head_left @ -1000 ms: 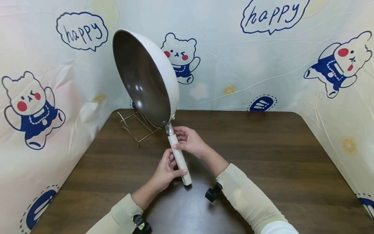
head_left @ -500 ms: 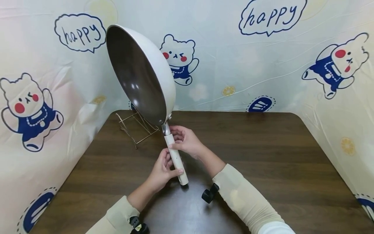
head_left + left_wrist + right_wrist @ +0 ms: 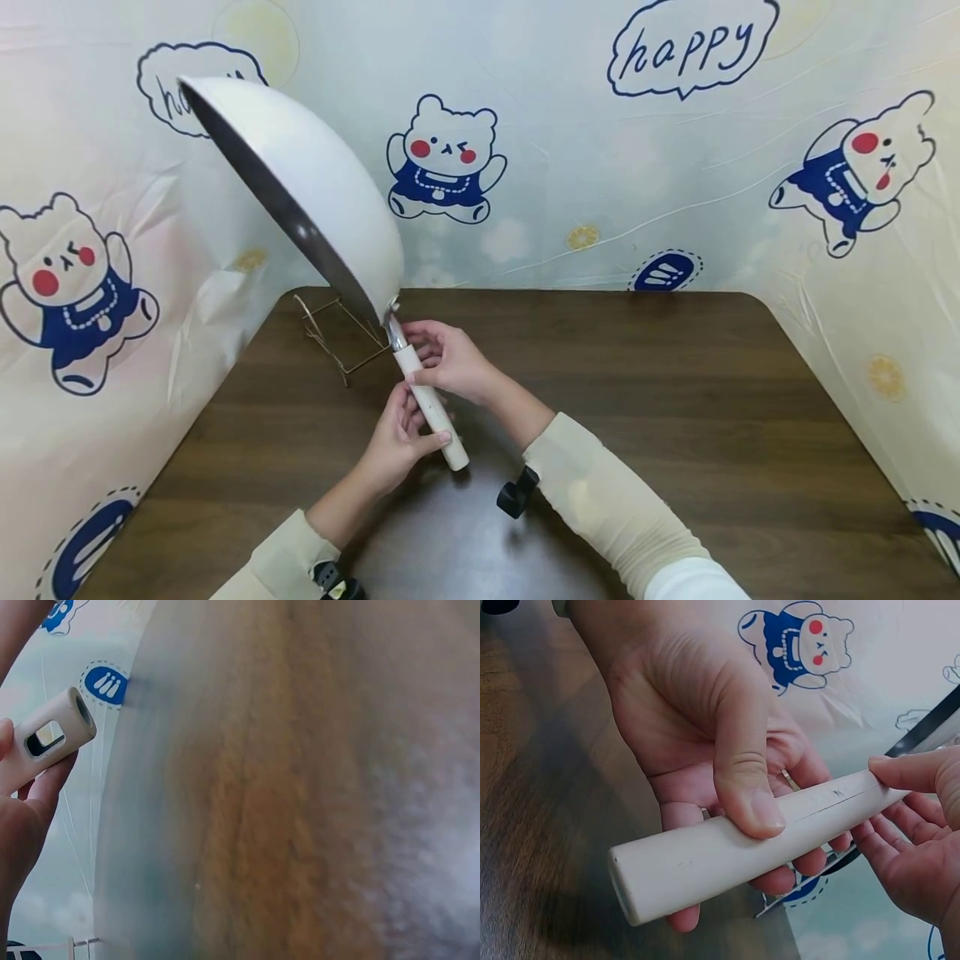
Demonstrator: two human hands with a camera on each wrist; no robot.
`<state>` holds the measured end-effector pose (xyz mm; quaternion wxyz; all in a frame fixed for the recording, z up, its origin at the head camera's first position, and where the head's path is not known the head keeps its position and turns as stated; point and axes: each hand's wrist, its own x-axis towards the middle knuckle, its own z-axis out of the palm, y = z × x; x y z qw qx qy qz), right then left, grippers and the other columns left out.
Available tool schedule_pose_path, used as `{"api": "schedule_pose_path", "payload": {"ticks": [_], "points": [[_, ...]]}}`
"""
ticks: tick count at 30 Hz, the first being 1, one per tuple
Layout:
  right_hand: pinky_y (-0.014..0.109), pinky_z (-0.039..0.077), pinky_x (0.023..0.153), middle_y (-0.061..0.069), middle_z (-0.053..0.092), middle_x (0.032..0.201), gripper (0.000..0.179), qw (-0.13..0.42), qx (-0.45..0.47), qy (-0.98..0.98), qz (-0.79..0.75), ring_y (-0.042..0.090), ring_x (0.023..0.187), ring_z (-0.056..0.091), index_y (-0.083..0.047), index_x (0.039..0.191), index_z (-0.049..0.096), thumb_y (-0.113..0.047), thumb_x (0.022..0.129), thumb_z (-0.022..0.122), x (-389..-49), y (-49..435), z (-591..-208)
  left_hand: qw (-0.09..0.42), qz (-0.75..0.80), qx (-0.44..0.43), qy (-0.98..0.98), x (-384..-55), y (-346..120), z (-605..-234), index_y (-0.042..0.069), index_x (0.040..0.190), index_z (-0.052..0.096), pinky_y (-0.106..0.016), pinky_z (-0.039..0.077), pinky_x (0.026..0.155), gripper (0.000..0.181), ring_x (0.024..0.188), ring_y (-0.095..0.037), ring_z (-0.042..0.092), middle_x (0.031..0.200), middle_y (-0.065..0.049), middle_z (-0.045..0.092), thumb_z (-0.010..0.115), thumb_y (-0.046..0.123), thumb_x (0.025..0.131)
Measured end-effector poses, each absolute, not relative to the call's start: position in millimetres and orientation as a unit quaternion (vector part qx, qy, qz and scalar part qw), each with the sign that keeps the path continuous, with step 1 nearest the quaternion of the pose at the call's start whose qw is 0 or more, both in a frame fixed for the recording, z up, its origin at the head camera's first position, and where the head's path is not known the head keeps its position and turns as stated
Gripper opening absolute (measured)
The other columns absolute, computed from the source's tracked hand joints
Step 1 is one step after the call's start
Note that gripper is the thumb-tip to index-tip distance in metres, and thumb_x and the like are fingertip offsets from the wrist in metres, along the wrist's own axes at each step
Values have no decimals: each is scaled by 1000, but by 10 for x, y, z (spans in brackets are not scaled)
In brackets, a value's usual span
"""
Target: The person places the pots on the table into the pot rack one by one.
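A deep pan (image 3: 322, 167), white outside and dark inside, is held up off the table in the head view. It leans to the left, its open side facing down and left, so only a thin strip of the inside shows. My left hand (image 3: 393, 442) grips the lower part of the white handle (image 3: 433, 408), thumb across it. Nearer the pan, my right hand (image 3: 453, 362) pinches the top of the handle between thumb and fingers. The right wrist view shows the left hand (image 3: 697, 727) and the right hand (image 3: 922, 832) along the handle (image 3: 727, 859).
Behind the pan, at the table's back left, stands a thin gold wire rack (image 3: 366, 361), partly hidden. The brown wooden table (image 3: 637, 392) meets a printed cloth backdrop (image 3: 540, 150) at the back and sides. A blurred brown surface fills most of the left wrist view.
The pan has swung left and turned over, hiding most of its inside and showing more of its white outside. Both hands have shifted slightly left, still on the handle.
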<state>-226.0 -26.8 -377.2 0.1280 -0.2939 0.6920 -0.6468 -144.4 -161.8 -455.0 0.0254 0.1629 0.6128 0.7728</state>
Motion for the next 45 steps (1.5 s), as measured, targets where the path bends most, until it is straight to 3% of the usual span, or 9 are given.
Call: {"api": "schedule_pose_path", "payload": {"ticks": [5, 9, 17, 21, 30, 38, 45], "points": [[33, 53, 85, 14, 62, 117, 62, 135, -293, 705, -632, 19, 95, 62, 1, 135, 50, 15, 78, 72, -2235, -357, -3776, 23, 774, 158, 612, -1416, -1676, -4596, 10, 142, 23, -41, 54, 88, 86, 111, -33, 59, 123, -21, 47, 64, -25, 75], [28, 53, 81, 11, 63, 115, 62, 142, -290, 713, -622, 18, 93, 62, -1, 135, 51, 14, 78, 72, -2225, -409, -3805, 20, 769, 153, 620, -1397, -1713, -4646, 9, 143, 22, -38, 54, 88, 87, 111, -34, 59, 124, -28, 44, 64, -25, 75], [26, 53, 79, 11, 63, 114, 63, 155, -282, 724, -610, 19, 93, 63, 0, 134, 52, 13, 76, 74, -2219, -454, -3885, 34, 768, 124, 627, -1357, -1743, -4720, 7, 144, 19, -35, 53, 89, 90, 111, -36, 59, 126, -35, 39, 66, -24, 75], [26, 53, 79, 11, 63, 115, 63, 168, -273, 725, -610, 18, 92, 63, 0, 134, 52, 13, 77, 73, -2220, -471, -3927, 43, 772, 120, 623, -1349, -1763, -4760, 7, 143, 20, -35, 54, 87, 88, 111, -39, 59, 125, -34, 40, 65, -24, 75], [26, 53, 79, 9, 64, 117, 60, 189, -256, 740, -593, 15, 90, 64, -2, 132, 54, 12, 77, 74, -2254, -525, -4093, 75, 799, 104, 587, -1319, -1756, -4857, 12, 142, 19, -34, 55, 85, 86, 106, -23, 63, 125, -27, 44, 62, -25, 77], [24, 53, 80, 10, 64, 119, 56, 193, -262, 757, -567, 14, 93, 65, -2, 131, 55, 9, 79, 74, -2282, -573, -4137, 86, 810, 48, 578, -1307, -1717, -4833, 15, 141, 20, -37, 55, 83, 84, 113, -32, 59, 124, -23, 44, 59, -25, 79], [24, 52, 80, 11, 64, 120, 56, 189, -268, 766, -553, 17, 95, 65, -3, 132, 55, 6, 80, 75, -2286, -554, -4122, 108, 808, 24, 579, -1325, -1723, -4806, 14, 144, 17, -39, 55, 83, 86, 112, -29, 61, 130, -23, 43, 60, -24, 79]]}}
